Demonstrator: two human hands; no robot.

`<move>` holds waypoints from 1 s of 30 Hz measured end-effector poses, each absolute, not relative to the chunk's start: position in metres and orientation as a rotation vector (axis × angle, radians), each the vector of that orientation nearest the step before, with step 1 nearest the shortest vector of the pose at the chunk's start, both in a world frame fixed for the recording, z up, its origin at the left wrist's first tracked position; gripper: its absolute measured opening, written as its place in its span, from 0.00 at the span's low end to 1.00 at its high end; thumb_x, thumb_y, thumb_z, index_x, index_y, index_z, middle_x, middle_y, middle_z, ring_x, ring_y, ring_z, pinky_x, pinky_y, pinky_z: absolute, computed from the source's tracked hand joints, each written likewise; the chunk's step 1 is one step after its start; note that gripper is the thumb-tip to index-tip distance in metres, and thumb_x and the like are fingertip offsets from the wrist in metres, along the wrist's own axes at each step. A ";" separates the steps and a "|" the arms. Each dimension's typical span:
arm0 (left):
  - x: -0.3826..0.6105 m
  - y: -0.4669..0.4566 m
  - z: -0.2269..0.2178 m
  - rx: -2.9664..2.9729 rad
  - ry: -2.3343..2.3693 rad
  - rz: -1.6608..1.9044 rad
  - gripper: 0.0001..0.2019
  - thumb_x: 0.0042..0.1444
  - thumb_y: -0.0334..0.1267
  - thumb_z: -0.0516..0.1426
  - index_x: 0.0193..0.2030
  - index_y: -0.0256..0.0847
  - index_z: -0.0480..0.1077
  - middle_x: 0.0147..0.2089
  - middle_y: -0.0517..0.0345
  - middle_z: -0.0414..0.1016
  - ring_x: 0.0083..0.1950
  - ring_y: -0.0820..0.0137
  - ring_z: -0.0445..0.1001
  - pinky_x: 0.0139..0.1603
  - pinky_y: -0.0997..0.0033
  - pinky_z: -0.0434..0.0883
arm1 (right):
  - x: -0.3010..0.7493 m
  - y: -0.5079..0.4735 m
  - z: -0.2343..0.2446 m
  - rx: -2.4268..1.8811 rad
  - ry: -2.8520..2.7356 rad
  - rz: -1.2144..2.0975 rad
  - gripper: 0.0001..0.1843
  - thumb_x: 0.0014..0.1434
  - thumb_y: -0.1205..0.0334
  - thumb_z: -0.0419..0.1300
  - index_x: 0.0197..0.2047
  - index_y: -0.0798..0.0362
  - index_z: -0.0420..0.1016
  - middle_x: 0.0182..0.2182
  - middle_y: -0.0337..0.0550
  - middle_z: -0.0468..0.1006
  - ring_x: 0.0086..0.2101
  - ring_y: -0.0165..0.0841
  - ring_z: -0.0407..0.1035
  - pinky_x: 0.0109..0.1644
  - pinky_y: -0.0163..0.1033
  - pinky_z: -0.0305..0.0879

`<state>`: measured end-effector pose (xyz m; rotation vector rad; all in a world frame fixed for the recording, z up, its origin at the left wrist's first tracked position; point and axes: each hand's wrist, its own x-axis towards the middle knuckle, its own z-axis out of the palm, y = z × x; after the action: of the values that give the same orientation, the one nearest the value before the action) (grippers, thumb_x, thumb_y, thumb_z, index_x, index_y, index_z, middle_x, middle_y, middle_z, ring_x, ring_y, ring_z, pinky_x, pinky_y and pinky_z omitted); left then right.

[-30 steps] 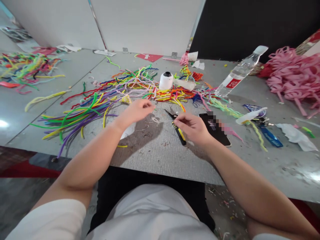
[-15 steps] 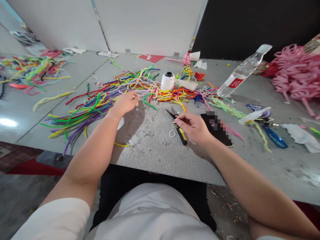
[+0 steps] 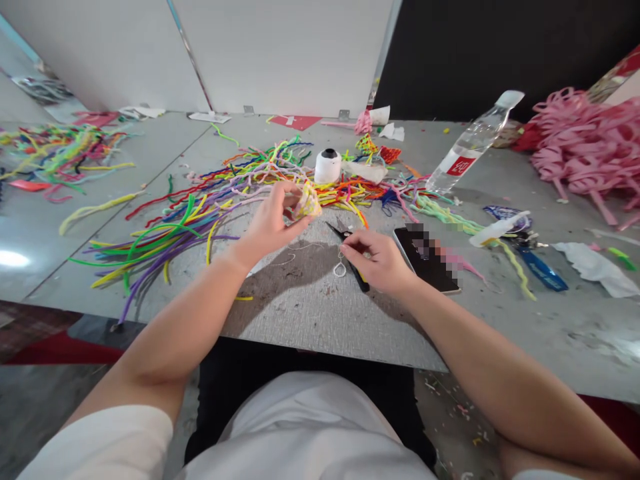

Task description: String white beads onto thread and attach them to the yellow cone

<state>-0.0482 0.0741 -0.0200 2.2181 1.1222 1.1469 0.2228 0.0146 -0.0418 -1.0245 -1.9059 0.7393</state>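
My left hand [image 3: 275, 217] is curled round a small woven piece [image 3: 308, 202] in yellow and pale pink, raised over the near side of the pipe-cleaner-like fuzzy strands [image 3: 240, 170]. Its fingers partly cover the piece. Thumb and forefinger of my right hand [image 3: 377, 257] are pinched together at the end of a white thread [image 3: 340, 269], whose loop hangs below the fingertips. Beneath that hand lies a pair of snips [image 3: 361, 280] with a black and yellow handle, its blades pointing away to the left. More thin white thread lies between the hands.
A white thread spool [image 3: 327, 170] stands behind the strands. To the right are a phone [image 3: 420, 257], a tilted water bottle [image 3: 463, 150], a white tube [image 3: 500, 230], a blue strap [image 3: 543, 267] and a heap of pink ribbon loops [image 3: 575, 147]. More strands [image 3: 65, 153] lie far left.
My left hand has come right and nearer from the strands, now showing the woven piece. My right hand stays above the snips, shifted slightly; the thread loop now hangs by its fingertips.
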 end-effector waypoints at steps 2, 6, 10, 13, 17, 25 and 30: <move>-0.047 0.076 -0.025 2.317 1.005 1.229 0.26 0.65 0.44 0.66 0.65 0.44 0.62 0.57 0.48 0.80 0.54 0.64 0.82 0.48 0.65 0.76 | 0.221 0.013 -0.040 -0.998 -1.936 0.689 0.10 0.71 0.56 0.63 0.36 0.48 0.78 0.31 0.43 0.80 0.31 0.36 0.71 0.37 0.45 0.67; -0.044 0.075 -0.031 2.351 0.838 1.220 0.23 0.65 0.42 0.66 0.64 0.42 0.69 0.57 0.47 0.83 0.55 0.63 0.83 0.50 0.66 0.80 | 0.220 0.010 -0.038 -0.931 -1.972 0.568 0.09 0.70 0.60 0.62 0.36 0.49 0.76 0.30 0.41 0.77 0.30 0.35 0.70 0.37 0.45 0.67; -0.036 0.067 -0.034 2.216 0.671 1.075 0.22 0.66 0.42 0.66 0.66 0.43 0.73 0.61 0.44 0.83 0.59 0.61 0.83 0.55 0.65 0.81 | 0.219 0.009 -0.038 -0.854 -1.957 0.429 0.07 0.72 0.63 0.60 0.38 0.48 0.75 0.32 0.42 0.78 0.33 0.35 0.71 0.37 0.43 0.66; -0.031 0.061 -0.035 2.191 0.539 0.912 0.22 0.68 0.41 0.64 0.67 0.45 0.75 0.60 0.47 0.84 0.57 0.62 0.84 0.56 0.65 0.81 | 0.218 0.009 -0.039 -0.781 -1.946 0.303 0.06 0.72 0.66 0.60 0.40 0.48 0.75 0.33 0.42 0.78 0.34 0.35 0.72 0.37 0.41 0.66; -0.026 0.057 -0.033 2.213 0.481 0.844 0.22 0.71 0.40 0.60 0.70 0.46 0.74 0.62 0.45 0.83 0.58 0.60 0.84 0.55 0.64 0.82 | 0.217 0.009 -0.043 -0.761 -1.955 0.266 0.06 0.71 0.67 0.61 0.39 0.48 0.74 0.30 0.39 0.75 0.31 0.33 0.69 0.37 0.41 0.66; -0.024 0.055 -0.027 2.281 0.531 1.009 0.20 0.68 0.43 0.66 0.65 0.47 0.79 0.56 0.48 0.81 0.55 0.64 0.80 0.56 0.63 0.79 | 0.213 0.002 -0.037 -0.822 -1.829 0.245 0.06 0.70 0.66 0.63 0.38 0.48 0.76 0.30 0.38 0.77 0.30 0.32 0.70 0.35 0.40 0.68; -0.020 0.053 -0.038 1.784 0.447 1.013 0.19 0.67 0.41 0.69 0.62 0.48 0.76 0.56 0.51 0.82 0.55 0.68 0.82 0.54 0.71 0.79 | 0.211 0.000 -0.037 -0.978 -1.633 0.504 0.06 0.69 0.59 0.65 0.39 0.48 0.80 0.34 0.41 0.83 0.33 0.34 0.76 0.38 0.42 0.74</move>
<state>-0.0201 0.0525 -0.0377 1.7838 0.4468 1.0130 0.2108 0.0002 -0.0369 -0.9784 -1.6326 0.5040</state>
